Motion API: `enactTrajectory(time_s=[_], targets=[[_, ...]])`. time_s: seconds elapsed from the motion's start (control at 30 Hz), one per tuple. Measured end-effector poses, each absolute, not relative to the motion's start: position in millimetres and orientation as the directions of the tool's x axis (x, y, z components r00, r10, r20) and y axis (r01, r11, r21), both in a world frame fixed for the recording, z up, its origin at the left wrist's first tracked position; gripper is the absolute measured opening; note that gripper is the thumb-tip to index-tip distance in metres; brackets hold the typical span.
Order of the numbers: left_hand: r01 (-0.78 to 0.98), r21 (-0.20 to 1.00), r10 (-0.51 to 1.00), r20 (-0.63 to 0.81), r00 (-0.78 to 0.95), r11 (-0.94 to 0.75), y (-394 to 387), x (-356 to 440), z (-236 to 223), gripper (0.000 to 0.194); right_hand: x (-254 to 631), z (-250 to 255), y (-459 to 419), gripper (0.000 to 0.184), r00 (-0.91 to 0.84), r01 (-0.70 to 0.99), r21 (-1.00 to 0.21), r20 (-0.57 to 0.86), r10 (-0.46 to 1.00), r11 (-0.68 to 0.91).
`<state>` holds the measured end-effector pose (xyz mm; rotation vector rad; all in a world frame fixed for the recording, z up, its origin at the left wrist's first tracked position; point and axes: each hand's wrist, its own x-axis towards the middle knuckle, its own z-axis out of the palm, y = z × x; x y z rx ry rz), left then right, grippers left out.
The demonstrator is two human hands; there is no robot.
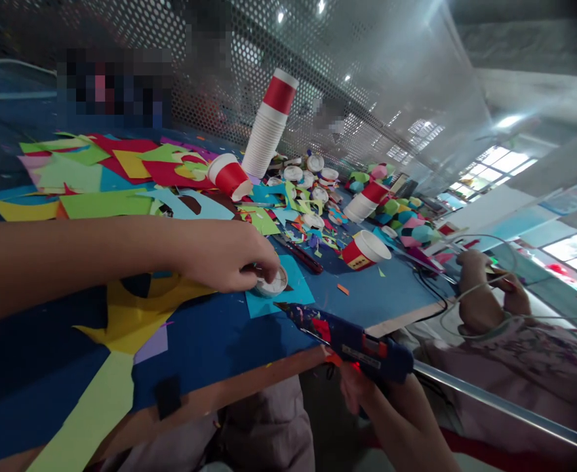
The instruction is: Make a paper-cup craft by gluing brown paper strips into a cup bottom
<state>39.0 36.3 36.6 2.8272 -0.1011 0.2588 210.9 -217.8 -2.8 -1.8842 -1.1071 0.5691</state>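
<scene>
My left hand [239,259] reaches across the table with its fingers closed on the rim of a small round white piece [275,280], which looks like a cut-off paper cup bottom. That piece rests on a square of light blue paper [298,288]. In my right hand [367,393] is a dark blue hot glue gun [352,344], with a long clear glue stick [505,406] running out of its back. The gun's nozzle points left, just beside the cup bottom and over the blue paper's edge. A red light glows near the handle.
Coloured paper sheets [106,203] lie at the left, with a cut yellow piece [136,314] near me. Behind stand a tall stack of paper cups [269,124] and a lone cup [366,250]. Scissors [301,254] lie nearby. Another person's hands [480,295] are at the right.
</scene>
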Motion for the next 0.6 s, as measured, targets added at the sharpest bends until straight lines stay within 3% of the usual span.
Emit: enactTrajectory(time_s=[0.2, 0.33, 0.5, 0.6], targets=[[-0.106, 0.148, -0.08, 0.174, 0.981, -0.983, 35.4, 40.7, 32.3, 0.026, 207.1, -1.8, -212.2, 0.039, 0.482, 0.552, -0.803, 0.087, 0.872, -0.225], [-0.079, 0.142, -0.058, 0.147, 0.987, -0.987, 34.7, 41.0, 33.2, 0.029, 211.2, -5.7, -210.0, 0.041, 0.438, 0.636, -0.756, 0.19, 0.879, -0.154], [-0.044, 0.143, -0.034, 0.071, 0.997, -0.989, 31.8, 40.4, 39.6, 0.032, 219.2, -13.4, -209.2, 0.029, 0.291, 0.744, -0.669, 0.314, 0.903, -0.007], [-0.029, 0.134, -0.022, 0.052, 0.998, -0.991, 30.3, 40.0, 41.9, 0.032, 221.8, -19.2, -211.3, 0.026, 0.289, 0.775, -0.631, 0.344, 0.893, -0.008]])
